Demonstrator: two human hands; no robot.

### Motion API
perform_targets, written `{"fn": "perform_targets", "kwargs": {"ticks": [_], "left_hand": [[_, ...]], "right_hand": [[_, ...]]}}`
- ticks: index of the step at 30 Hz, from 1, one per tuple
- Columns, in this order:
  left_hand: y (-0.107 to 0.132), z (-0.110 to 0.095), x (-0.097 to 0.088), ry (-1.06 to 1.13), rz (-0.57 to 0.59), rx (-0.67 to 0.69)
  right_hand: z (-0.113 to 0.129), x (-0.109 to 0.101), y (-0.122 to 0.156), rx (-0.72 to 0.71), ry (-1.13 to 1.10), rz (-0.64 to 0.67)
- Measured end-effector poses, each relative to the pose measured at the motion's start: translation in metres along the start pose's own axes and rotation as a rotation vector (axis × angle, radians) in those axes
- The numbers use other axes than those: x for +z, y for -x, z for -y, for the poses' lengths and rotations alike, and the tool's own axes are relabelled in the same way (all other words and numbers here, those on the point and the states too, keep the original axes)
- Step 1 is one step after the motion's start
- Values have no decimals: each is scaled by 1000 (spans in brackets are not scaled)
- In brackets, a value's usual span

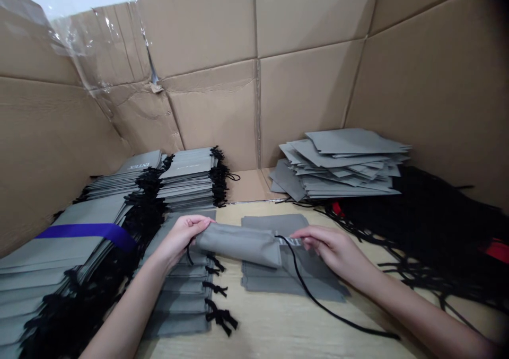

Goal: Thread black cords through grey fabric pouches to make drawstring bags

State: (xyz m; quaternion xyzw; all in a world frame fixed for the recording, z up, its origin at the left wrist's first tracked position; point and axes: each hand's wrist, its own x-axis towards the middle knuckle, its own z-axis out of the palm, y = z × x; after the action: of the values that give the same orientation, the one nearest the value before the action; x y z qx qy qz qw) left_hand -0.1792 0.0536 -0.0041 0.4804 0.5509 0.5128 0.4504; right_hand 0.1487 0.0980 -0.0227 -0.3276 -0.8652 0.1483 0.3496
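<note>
My left hand [181,237] is closed on the left end of a grey fabric pouch [242,245], held a little above the table. My right hand [328,247] pinches the pouch's right end, where a black cord [318,300] comes out and trails down across the table toward me. A few flat grey pouches [286,285] lie under my hands. Below my left hand lies a row of finished grey pouches with knotted black cords [191,300].
Tall stacks of corded grey pouches [191,178] fill the left, one bundle wrapped with a purple band [91,231]. A loose pile of plain grey pouches [342,163] sits at the back right beside a heap of black cords [433,226]. Cardboard walls [310,78] surround the wooden table [278,327].
</note>
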Motion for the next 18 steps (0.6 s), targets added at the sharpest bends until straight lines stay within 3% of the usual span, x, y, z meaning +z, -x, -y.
{"fn": "perform_targets", "kwargs": {"ticks": [18], "left_hand": [[1,12,23,67,4,31]], "right_hand": [[14,17,4,183,-107,47]]}}
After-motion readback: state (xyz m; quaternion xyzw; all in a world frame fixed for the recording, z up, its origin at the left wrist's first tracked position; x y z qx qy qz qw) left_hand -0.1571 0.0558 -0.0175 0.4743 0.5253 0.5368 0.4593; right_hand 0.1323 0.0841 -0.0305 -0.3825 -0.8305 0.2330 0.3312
